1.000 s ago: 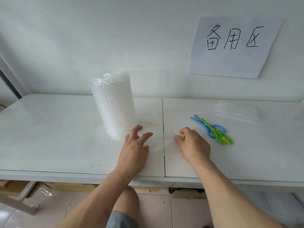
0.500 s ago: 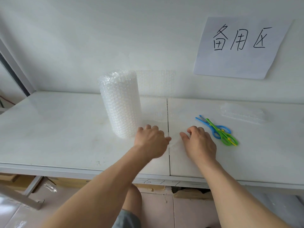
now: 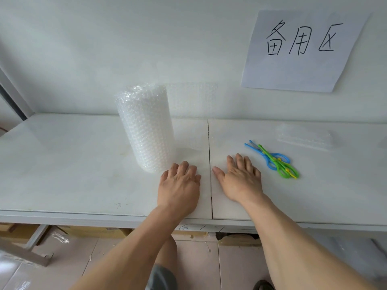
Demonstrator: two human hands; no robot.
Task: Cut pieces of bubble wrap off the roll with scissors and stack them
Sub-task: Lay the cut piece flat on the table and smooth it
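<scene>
One roll of bubble wrap (image 3: 146, 128) stands upright on the white table (image 3: 62, 164), left of the seam (image 3: 210, 164) that splits the top into two slabs. Its long axis is vertical, and it sits about midway between the back and front edges. A loose sheet (image 3: 192, 114) runs off the roll to the right and down toward the front edge; it is clear and nearly lost against the white wall and top, so its outline is hard to trace.

The left hand (image 3: 180, 185) lies palm down just in front of the roll's base, right beside the seam, fingers (image 3: 184, 167) stretched nearly flat and close together, gripping nothing. The right hand (image 3: 240, 181) lies palm down just across the seam, fingers (image 3: 240, 162) spread and flat, thumb pointing toward the seam, also gripping nothing. Whether the clear sheet reaches under either palm cannot be told.

Two pairs of scissors (image 3: 272, 159), one blue and one green, lie overlapped just right of the right hand, tips pointing to the back left, handles toward the front right. Whether their blades are closed is hard to make out.

Near the back right of the table lies a low stack of cut bubble wrap (image 3: 303, 136), long axis running left to right; the pieces cannot be counted. One paper sign (image 3: 303, 49) with handwritten characters hangs on the wall above it.
</scene>
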